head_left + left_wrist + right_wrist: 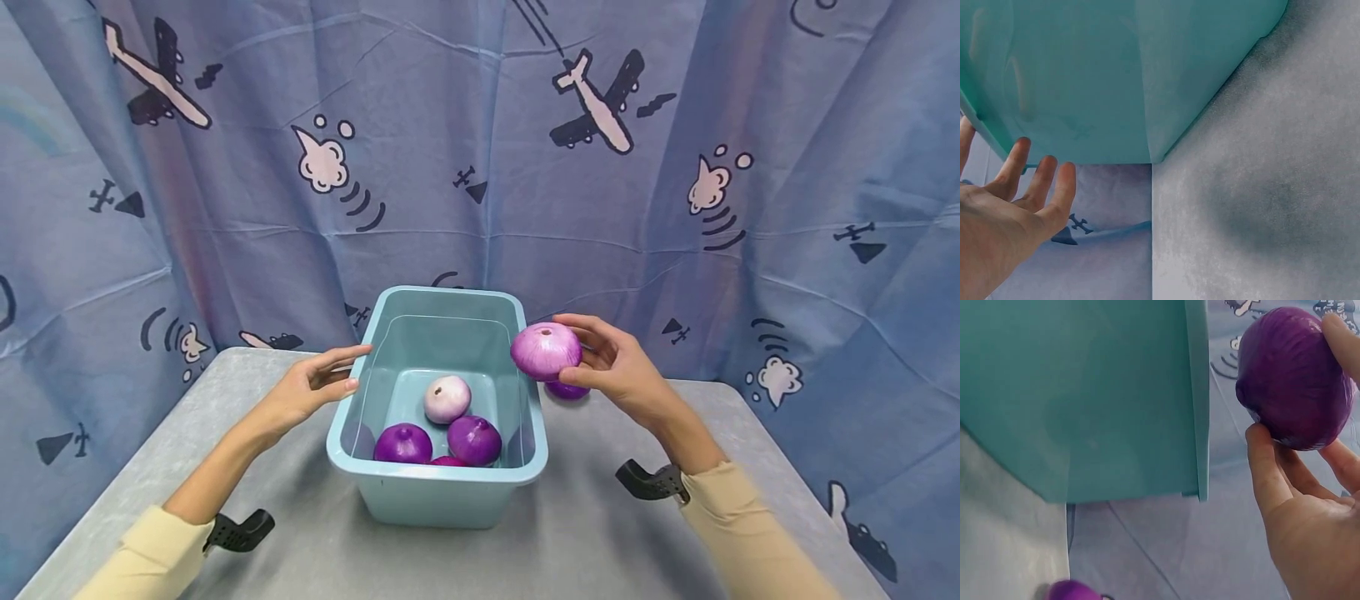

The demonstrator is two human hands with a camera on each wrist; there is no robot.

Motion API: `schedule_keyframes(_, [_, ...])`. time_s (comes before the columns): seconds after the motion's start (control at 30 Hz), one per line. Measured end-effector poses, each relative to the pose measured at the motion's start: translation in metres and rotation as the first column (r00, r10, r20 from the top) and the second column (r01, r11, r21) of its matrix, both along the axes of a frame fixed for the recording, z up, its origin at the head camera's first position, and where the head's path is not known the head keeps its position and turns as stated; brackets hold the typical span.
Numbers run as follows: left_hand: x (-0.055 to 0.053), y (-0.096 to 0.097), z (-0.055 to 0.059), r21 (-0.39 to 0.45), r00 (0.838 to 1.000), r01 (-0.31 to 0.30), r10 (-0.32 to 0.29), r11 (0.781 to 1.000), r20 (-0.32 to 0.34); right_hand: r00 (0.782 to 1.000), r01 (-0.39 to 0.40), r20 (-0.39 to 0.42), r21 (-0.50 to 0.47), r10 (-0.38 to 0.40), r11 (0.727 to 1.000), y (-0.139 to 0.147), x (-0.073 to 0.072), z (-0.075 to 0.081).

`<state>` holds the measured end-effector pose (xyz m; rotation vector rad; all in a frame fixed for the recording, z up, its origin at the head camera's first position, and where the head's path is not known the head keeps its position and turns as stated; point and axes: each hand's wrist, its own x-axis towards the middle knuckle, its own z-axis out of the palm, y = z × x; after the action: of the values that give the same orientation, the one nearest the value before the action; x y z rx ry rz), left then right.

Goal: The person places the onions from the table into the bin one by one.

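My right hand (618, 371) grips a purple onion (546, 352) between thumb and fingers, beside and above the right rim of a blue-green plastic basin (438, 497). The right wrist view shows the same onion (1294, 378) raised off the table, its pointed tip toward the basin. At the basin's left rim is my left hand (311, 387), fingers extended and holding nothing; whether they touch the rim is hard to tell. Inside the basin lie a pale onion (447, 400), two dark purple onions (474, 441) and a mostly hidden magenta item (447, 461).
Another purple onion (567, 390) rests on the grey table (592, 533) just right of the basin, partly covered by the held one. A blue curtain (420, 167) with airplane prints hangs behind the table and at both sides.
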<state>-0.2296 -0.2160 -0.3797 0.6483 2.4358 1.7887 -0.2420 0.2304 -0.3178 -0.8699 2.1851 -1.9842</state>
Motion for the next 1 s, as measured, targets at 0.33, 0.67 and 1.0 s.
schedule_keyframes(0.33, [-0.001,-0.001,0.000,0.004,1.000,0.005,-0.005,1.000,0.006,0.997,-0.071,0.023,0.009,0.071,0.997,-0.024,-0.002,0.001])
schedule_keyframes(0.67, [-0.002,-0.001,0.000,0.005,1.000,0.003,-0.003,1.000,0.005,0.991,-0.131,0.021,-0.045,0.132,0.990,-0.020,-0.003,-0.003])
schedule_keyframes(1.0, [-0.002,0.000,0.000,0.006,1.000,0.011,-0.011,1.000,-0.002,1.000,-0.002,0.024,0.019,0.002,1.000,0.006,-0.001,-0.015])
